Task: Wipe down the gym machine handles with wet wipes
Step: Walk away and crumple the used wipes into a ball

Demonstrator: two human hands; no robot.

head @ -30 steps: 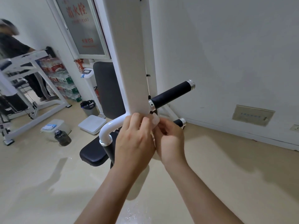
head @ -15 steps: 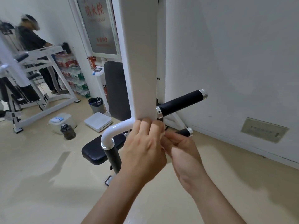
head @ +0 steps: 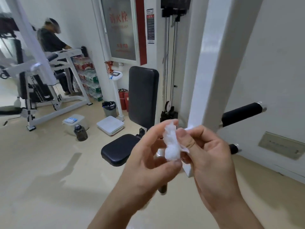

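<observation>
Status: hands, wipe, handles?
Left hand and right hand both pinch crumpled wet wipe, mid-air. Upper black handle untouched. Nothing in the way.

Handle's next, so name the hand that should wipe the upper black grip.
Probably the right hand: it pinches the wet wipe and sits nearer the upper black grip, which juts out on its side.

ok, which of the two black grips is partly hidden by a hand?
The lower grip: only its capped end shows past the right hand, which pinches the wet wipe. The upper grip is fully visible.
</observation>
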